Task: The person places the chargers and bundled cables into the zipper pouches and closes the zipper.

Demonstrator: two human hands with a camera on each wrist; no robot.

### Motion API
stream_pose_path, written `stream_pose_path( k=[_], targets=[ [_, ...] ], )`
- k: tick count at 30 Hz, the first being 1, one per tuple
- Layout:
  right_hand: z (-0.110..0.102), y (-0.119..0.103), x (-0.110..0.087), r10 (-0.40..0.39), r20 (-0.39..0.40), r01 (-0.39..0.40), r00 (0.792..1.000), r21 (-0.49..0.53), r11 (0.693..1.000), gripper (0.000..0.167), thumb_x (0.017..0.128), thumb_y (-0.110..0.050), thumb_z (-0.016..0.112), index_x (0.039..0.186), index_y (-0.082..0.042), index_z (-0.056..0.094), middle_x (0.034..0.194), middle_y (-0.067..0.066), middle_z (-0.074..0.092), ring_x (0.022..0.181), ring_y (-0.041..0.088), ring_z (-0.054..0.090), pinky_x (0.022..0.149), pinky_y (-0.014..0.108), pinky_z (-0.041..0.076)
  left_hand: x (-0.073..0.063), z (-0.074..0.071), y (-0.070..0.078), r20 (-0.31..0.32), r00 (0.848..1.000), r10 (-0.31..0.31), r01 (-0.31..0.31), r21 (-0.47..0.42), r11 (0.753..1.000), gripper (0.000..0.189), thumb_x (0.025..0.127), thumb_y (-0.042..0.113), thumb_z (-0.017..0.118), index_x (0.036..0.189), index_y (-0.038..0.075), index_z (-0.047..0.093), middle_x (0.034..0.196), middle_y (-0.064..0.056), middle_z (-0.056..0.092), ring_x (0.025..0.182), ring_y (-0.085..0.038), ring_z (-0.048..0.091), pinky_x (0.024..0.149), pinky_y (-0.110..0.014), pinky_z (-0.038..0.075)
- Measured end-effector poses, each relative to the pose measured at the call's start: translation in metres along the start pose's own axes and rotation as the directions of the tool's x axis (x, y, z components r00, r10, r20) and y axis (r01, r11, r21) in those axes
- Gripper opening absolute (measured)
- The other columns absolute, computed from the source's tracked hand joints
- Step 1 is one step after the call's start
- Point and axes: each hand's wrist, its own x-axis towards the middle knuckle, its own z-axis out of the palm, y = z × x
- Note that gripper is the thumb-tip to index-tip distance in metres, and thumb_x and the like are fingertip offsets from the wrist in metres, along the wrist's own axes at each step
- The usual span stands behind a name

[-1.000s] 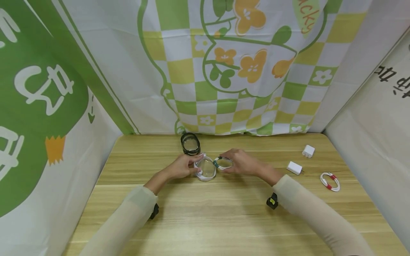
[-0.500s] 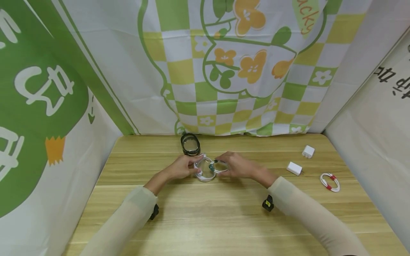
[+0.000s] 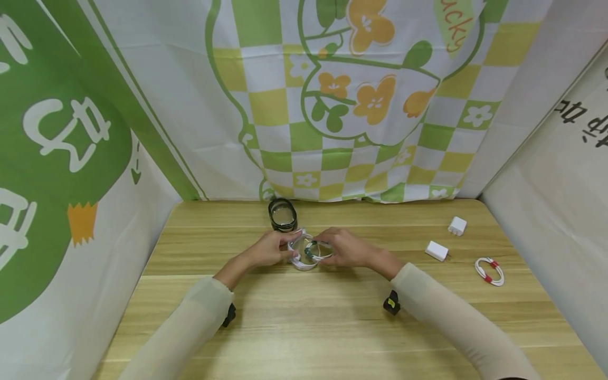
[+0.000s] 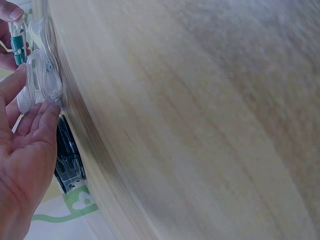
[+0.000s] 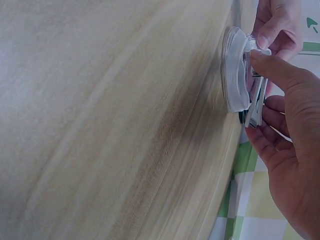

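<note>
Near the back of the table, my left hand [image 3: 267, 249] grips the left side of a clear, round-ended plastic case with a white rim [image 3: 300, 265]. My right hand [image 3: 350, 249] pinches a coiled white cable with green ties [image 3: 310, 253] between thumb and fingers. In the head view, the coil overlaps the right part of the case's opening. The right wrist view shows the clear case [image 5: 235, 70] on the table, with the cable coil [image 5: 256, 102] close beside it. Fingers of my left hand [image 4: 30, 155] touch the case's side in the left wrist view.
A similar case with a black rim [image 3: 271, 215] stands just behind the clear one. Two white charger plugs [image 3: 457, 225] and a white cable coil with red ties [image 3: 490, 271] lie at the right. Printed cloth [image 3: 228, 174] hangs along the table's back edge.
My right hand has moved left with the green-tied cable, bringing the coil from beside the clear case to over its opening. The left hand and the case have stayed in place.
</note>
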Motion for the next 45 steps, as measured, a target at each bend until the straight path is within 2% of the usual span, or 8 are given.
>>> stream_pose_path(
  k=[9, 19, 25, 31, 34, 36, 39, 45],
  targets=[
    [0.004, 0.0, 0.006, 0.026, 0.041, -0.026, 0.999, -0.001, 1.0, 0.062, 0.087, -0.029, 0.089, 0.134, 0.005, 0.068, 0.131, 0.019, 0.072, 0.122, 0.032, 0.068, 0.107, 0.043, 0.054, -0.001, 0.0, 0.001, 0.0, 1.0, 0.006, -0.006, 0.003, 1.0, 0.061, 0.097, 0.005, 0.076, 0.152, -0.002, 0.05, 0.161, -0.022, 0.043, 0.14, -0.039, 0.055, 0.11, -0.041, 0.051],
    [0.008, -0.003, 0.011, 0.033, 0.051, -0.032, 0.998, -0.024, 0.999, 0.064, 0.088, -0.032, 0.088, 0.135, 0.006, 0.067, 0.13, 0.021, 0.072, 0.121, 0.033, 0.069, 0.106, 0.044, 0.055, -0.004, 0.0, 0.003, -0.011, 1.0, 0.016, -0.016, -0.011, 1.0, 0.062, 0.098, 0.007, 0.076, 0.153, -0.002, 0.05, 0.161, -0.022, 0.042, 0.137, -0.038, 0.057, 0.106, -0.041, 0.055],
    [0.007, -0.005, 0.013, 0.04, 0.047, -0.039, 0.998, -0.039, 0.998, 0.061, 0.088, -0.03, 0.089, 0.132, 0.007, 0.069, 0.127, 0.021, 0.073, 0.119, 0.034, 0.07, 0.105, 0.045, 0.056, -0.006, 0.0, 0.0, -0.029, 0.999, 0.023, -0.022, 0.023, 0.999, 0.063, 0.098, 0.008, 0.077, 0.154, 0.0, 0.049, 0.16, -0.022, 0.045, 0.13, -0.034, 0.063, 0.098, -0.036, 0.057],
    [0.007, -0.006, 0.014, 0.038, 0.031, -0.036, 0.999, -0.061, 0.997, 0.06, 0.086, -0.031, 0.09, 0.128, 0.008, 0.071, 0.123, 0.021, 0.075, 0.114, 0.033, 0.072, 0.102, 0.043, 0.058, -0.007, -0.001, -0.001, -0.04, 0.999, 0.025, -0.024, 0.045, 0.999, 0.061, 0.098, 0.009, 0.076, 0.153, 0.0, 0.051, 0.159, -0.02, 0.046, 0.131, -0.033, 0.063, 0.103, -0.036, 0.056],
    [0.008, -0.007, 0.015, 0.045, 0.018, -0.044, 0.999, -0.069, 0.997, 0.061, 0.086, -0.034, 0.09, 0.127, 0.007, 0.071, 0.122, 0.021, 0.075, 0.114, 0.033, 0.073, 0.103, 0.042, 0.057, -0.008, -0.002, 0.0, -0.043, 0.999, 0.017, -0.015, 0.038, 0.999, 0.061, 0.098, 0.008, 0.076, 0.153, 0.0, 0.05, 0.159, -0.02, 0.046, 0.122, -0.028, 0.067, 0.098, -0.033, 0.058],
    [0.01, -0.008, 0.017, 0.061, 0.014, -0.059, 0.998, -0.073, 0.996, 0.063, 0.086, -0.037, 0.09, 0.127, 0.007, 0.072, 0.123, 0.021, 0.075, 0.115, 0.033, 0.073, 0.104, 0.042, 0.057, -0.009, -0.002, 0.001, -0.042, 0.999, 0.012, -0.011, 0.03, 0.999, 0.062, 0.098, 0.008, 0.076, 0.154, 0.0, 0.049, 0.159, -0.02, 0.046, 0.112, -0.023, 0.069, 0.09, -0.029, 0.059],
    [0.012, -0.009, 0.018, 0.076, 0.009, -0.075, 0.997, -0.077, 0.994, 0.066, 0.086, -0.042, 0.089, 0.127, 0.006, 0.072, 0.124, 0.02, 0.075, 0.116, 0.033, 0.072, 0.105, 0.043, 0.056, -0.009, -0.003, 0.002, -0.041, 0.999, 0.018, -0.017, 0.021, 1.0, 0.062, 0.098, 0.008, 0.076, 0.154, -0.001, 0.049, 0.158, -0.022, 0.047, 0.1, -0.019, 0.068, 0.081, -0.025, 0.056],
    [0.012, -0.01, 0.018, 0.075, 0.003, -0.074, 0.997, -0.052, 0.996, 0.069, 0.084, -0.045, 0.09, 0.128, 0.006, 0.072, 0.124, 0.02, 0.075, 0.116, 0.033, 0.072, 0.104, 0.044, 0.056, -0.009, -0.002, 0.002, -0.038, 0.999, 0.01, -0.009, 0.018, 1.0, 0.062, 0.099, 0.01, 0.076, 0.154, 0.0, 0.05, 0.157, -0.022, 0.048, 0.087, -0.013, 0.064, 0.072, -0.022, 0.052]
  ],
)
